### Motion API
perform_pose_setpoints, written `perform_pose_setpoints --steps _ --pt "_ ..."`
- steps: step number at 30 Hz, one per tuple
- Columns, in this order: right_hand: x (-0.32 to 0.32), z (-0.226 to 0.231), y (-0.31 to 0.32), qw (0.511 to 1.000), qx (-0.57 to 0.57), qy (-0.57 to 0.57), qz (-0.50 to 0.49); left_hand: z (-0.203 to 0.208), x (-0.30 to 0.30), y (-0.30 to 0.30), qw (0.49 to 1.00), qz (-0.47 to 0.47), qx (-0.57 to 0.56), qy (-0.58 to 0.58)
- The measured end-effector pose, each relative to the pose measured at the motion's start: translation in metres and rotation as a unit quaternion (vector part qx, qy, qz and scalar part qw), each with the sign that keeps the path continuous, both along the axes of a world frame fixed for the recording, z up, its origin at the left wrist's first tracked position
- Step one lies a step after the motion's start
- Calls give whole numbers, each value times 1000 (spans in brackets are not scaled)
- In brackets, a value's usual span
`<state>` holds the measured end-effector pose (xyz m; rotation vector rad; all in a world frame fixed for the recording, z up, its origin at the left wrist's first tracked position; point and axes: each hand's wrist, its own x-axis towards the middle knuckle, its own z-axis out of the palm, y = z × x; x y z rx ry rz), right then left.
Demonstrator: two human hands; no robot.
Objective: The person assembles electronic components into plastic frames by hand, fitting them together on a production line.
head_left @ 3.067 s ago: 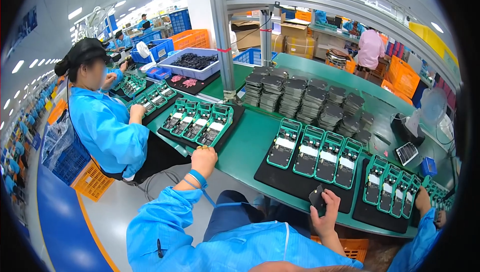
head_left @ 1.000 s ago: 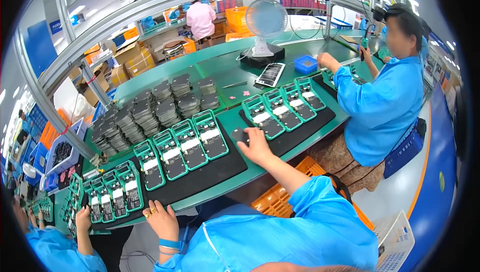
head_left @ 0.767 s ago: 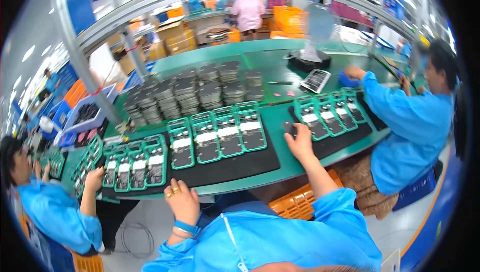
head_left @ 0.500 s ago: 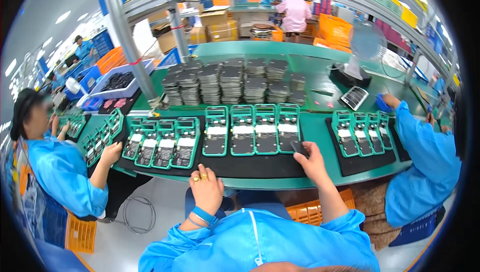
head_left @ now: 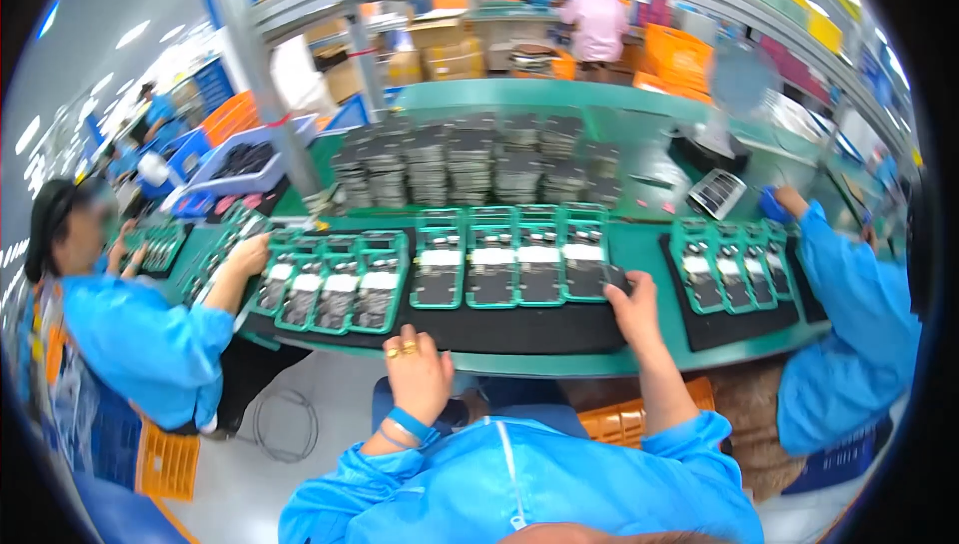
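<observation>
In front of me a row of green frames (head_left: 537, 299) lies on a black mat (head_left: 499, 332), each holding a dark flat panel with a white band across it. At the lower right corner of the rightmost green frame, my right hand (head_left: 639, 309) pinches a small dark flat piece (head_left: 616, 276) between thumb and fingers. My left hand (head_left: 418, 379), with rings and a blue wristband, rests at the mat's near edge, palm down, fingers stretched out and holding nothing. What kind of thing the dark piece is cannot be made out.
Stacks of dark flat panels (head_left: 470, 159) stand behind the frames. More green frames lie to the left (head_left: 375, 289) and right (head_left: 721, 274). Co-workers in blue sit on both sides. A metal post (head_left: 265, 94), a fan (head_left: 741, 79) and a purple-grey bin (head_left: 265, 149) stand farther back.
My view has shifted slightly, with some blur. My right hand stays by the rightmost frame with the dark piece; my left hand has hardly moved. The left co-worker's hand has moved up to their frames.
</observation>
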<state>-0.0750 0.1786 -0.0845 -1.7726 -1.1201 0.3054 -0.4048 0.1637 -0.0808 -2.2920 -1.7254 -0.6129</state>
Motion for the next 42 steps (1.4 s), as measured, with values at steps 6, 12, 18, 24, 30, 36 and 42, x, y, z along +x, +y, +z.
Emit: perform_pose_setpoints --steps 6,12,18,24,30,36,42 --pt "-31 5 -4 994 -11 -103 -23 -13 -2 3 999 -3 48 -20" --pt "-17 7 -30 995 -33 -83 -46 -7 7 -3 998 -54 17 -27" --pt "38 5 -71 983 -50 -147 -99 -1 30 -2 971 -182 -82 -131" --pt "54 5 -82 951 50 -273 -138 1 29 19 959 -236 -77 -134" --pt "28 -14 -89 971 150 -179 -51 -3 44 28 943 -238 -73 -222" --pt "34 -22 -74 964 141 -211 -80 -5 56 41 940 -270 -67 -200" --pt "42 -31 -84 961 131 -206 -127 -27 69 51 933 -278 -62 -218"
